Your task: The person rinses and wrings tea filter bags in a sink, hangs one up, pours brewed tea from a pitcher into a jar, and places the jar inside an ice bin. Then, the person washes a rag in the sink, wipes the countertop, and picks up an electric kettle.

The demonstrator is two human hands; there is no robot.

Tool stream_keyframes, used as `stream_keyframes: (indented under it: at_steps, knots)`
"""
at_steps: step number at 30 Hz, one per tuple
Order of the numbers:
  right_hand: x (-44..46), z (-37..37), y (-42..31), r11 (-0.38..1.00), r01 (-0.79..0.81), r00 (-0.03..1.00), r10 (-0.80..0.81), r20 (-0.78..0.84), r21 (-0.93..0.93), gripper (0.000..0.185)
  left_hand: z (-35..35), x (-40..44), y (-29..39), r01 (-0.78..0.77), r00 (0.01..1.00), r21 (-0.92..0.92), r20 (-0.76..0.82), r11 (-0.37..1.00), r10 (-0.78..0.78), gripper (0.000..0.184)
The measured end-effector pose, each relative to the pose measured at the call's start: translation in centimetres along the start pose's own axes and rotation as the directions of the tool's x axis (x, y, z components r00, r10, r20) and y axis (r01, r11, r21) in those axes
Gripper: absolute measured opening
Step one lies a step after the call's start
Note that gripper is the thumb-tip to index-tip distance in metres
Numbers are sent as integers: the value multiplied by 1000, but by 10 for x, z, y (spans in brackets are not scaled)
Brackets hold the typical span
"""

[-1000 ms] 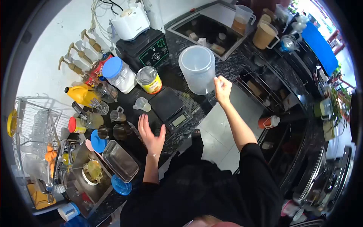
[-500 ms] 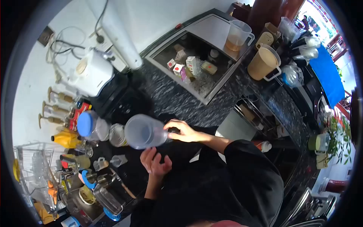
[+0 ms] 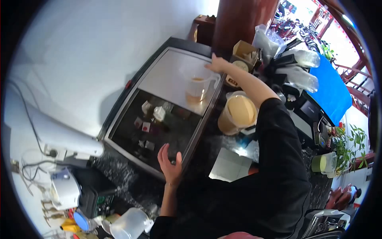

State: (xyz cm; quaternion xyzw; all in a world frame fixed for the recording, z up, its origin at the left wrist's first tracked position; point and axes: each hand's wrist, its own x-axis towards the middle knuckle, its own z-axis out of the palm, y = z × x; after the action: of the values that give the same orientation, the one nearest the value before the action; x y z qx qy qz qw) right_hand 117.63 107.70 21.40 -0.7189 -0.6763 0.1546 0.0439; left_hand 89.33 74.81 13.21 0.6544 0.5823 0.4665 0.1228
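My right hand (image 3: 216, 65) reaches over the far right edge of the glass-topped chest freezer (image 3: 119, 115), fingers spread and pointing left. Just below it stands a clear pitcher (image 3: 195, 89) with some brown liquid, its handle toward my hand; contact between them is unclear. My left hand (image 3: 170, 164) hovers near the freezer's front edge, fingers apart and holding nothing. At the bottom left, an empty translucent pitcher (image 3: 129, 224) stands on the dark counter. A larger pitcher (image 3: 236, 113) of tan liquid sits beneath my right forearm.
Small cartons (image 3: 146, 126) show through the freezer glass. Behind my right forearm are an open cardboard box (image 3: 244, 51) and bagged stacks of clear cups (image 3: 304, 57). A white appliance (image 3: 65, 189) stands at the left, near cables and pump bottles. A reddish-brown pillar (image 3: 242, 24) rises at the back.
My right hand has let go of the empty pitcher's handle and swung to the far side of the freezer. My left hand has moved over the freezer's front edge. The view has turned right.
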Motion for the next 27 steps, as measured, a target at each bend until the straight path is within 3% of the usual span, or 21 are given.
stream_keyframes:
  at_steps: [2,4,5,7,9,11,14,15,18,22,24,27]
  knots:
    - [19,25,30,997,65,997,-67,37,44,77,39,32,-26,97,981,-24,170,995,-92,51]
    - [28,47,54,969,201,967,-221,131,144,66,81,68,-49,-201,957,135,240,970,165,54]
    - [27,47,59,969,200,966,-219,138,144,66,104,84,-61,-260,925,146,320,954,204,59]
    - [21,45,54,939,94,975,-153,158,331,54,138,119,-66,-425,817,302,534,853,218,62]
    - [9,39,37,868,-18,973,-99,210,496,44,180,140,-83,-541,734,381,650,749,200,66]
    - [-3,24,20,834,-61,990,-17,137,549,45,225,135,-114,-507,753,428,643,748,142,71]
    - [-4,-6,20,726,-103,991,14,135,680,48,229,132,-113,-468,757,459,649,755,75,73]
    - [-7,-16,18,696,-33,998,-22,67,718,44,220,136,-104,-462,749,446,659,767,68,73]
    - [-13,-52,10,741,-90,996,59,68,666,48,204,128,-97,-425,745,431,666,796,37,74]
    - [-20,-86,10,803,-57,997,71,0,593,49,196,104,-122,-522,752,461,646,718,132,75]
    - [-18,-90,17,715,-26,1000,22,15,699,48,181,90,-124,-496,767,466,631,733,118,75]
    - [-31,-96,8,719,56,998,-30,-49,693,46,147,64,-123,-451,803,457,583,767,125,75]
